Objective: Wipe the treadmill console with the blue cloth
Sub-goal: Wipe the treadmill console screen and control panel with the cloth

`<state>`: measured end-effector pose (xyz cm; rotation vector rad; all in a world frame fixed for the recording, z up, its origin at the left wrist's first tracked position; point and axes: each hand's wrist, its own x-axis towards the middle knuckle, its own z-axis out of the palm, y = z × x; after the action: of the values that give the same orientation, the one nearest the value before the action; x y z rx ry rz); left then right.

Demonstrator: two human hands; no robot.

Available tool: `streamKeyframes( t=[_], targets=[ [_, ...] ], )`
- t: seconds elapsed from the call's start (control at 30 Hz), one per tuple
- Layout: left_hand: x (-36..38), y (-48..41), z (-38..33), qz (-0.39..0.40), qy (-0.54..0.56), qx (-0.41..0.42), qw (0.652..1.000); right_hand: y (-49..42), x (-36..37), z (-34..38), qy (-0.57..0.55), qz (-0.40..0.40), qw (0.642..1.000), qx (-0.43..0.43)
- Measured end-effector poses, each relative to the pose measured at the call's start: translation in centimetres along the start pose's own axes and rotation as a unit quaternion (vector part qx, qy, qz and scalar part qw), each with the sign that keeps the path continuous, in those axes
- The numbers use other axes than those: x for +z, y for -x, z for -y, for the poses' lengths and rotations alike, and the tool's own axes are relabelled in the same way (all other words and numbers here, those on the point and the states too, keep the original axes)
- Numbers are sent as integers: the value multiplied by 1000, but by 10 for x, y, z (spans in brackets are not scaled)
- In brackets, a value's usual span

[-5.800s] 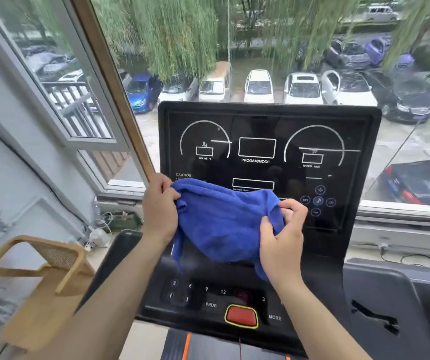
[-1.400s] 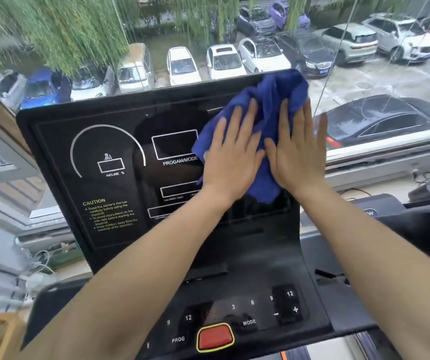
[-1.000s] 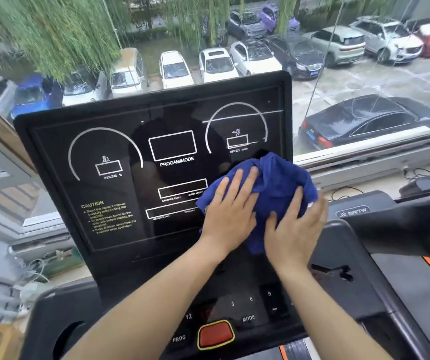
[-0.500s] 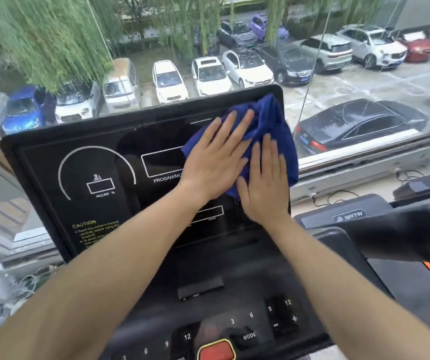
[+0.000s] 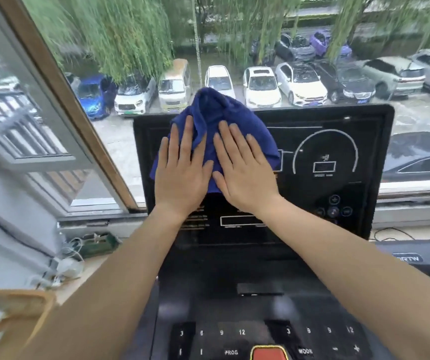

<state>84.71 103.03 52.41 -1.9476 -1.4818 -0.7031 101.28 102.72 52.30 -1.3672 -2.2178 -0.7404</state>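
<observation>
The black treadmill console [image 5: 338, 141] stands upright in front of me, with white dial outlines on its glossy screen. A bunched blue cloth [image 5: 208, 113] lies against the screen's upper left, and its top sticks up past the console's upper edge. My left hand [image 5: 180, 175] and my right hand [image 5: 242, 172] lie side by side on the cloth, palms flat and fingers stretched, pinning it to the screen. The cloth and hands hide the left dial. Below is the button panel [image 5: 242, 332] with a red stop button [image 5: 269, 353].
An open window with a wooden frame [image 5: 84, 131] is at the left, looking onto a car park. Cables and a plug strip [image 5: 78, 253] lie on the sill. A wooden chair [image 5: 13, 315] stands at the lower left. The treadmill's right side cover [image 5: 411, 258] is at the right.
Both hands have slid the cloth from the upper right of the screen across to its upper left. The right dial now shows and the left one is covered.
</observation>
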Motion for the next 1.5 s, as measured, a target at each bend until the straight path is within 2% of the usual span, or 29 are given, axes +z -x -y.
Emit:
streamKeyframes(
  t=[0.13, 0.27, 0.37, 0.53, 0.83, 0.93, 1.03, 1.2, 1.5],
  targets=[
    [-5, 22, 53, 21, 5, -79, 997, -34, 4, 53, -19, -1, 998, -53],
    [-7, 48, 72, 46, 25, -112, 992, -36, 10, 76, -1, 27, 993, -111],
    [-8, 43, 62, 59, 28, -109, 992, -33, 9, 69, 6, 27, 991, -129],
    [-9, 4, 5, 58, 40, -56, 996, -11, -2, 7, 1, 10, 999, -47],
    [5, -53, -173, 38, 65, 92, 993, 88, -11, -172, 52, 10, 997, 62],
    [14, -50, -218, 41, 75, 135, 987, 132, -2, -192, 29, 13, 991, 130],
    [23, -22, -234, 46, 82, 184, 978, 173, 13, -175, 13, 24, 988, 154],
    [31, 26, -190, 39, 35, 214, 975, 186, 30, -116, 6, 49, 989, 141],
    [15, 54, -32, 48, 37, 78, 995, 73, 26, 1, 8, 49, 999, -8]
  ],
)
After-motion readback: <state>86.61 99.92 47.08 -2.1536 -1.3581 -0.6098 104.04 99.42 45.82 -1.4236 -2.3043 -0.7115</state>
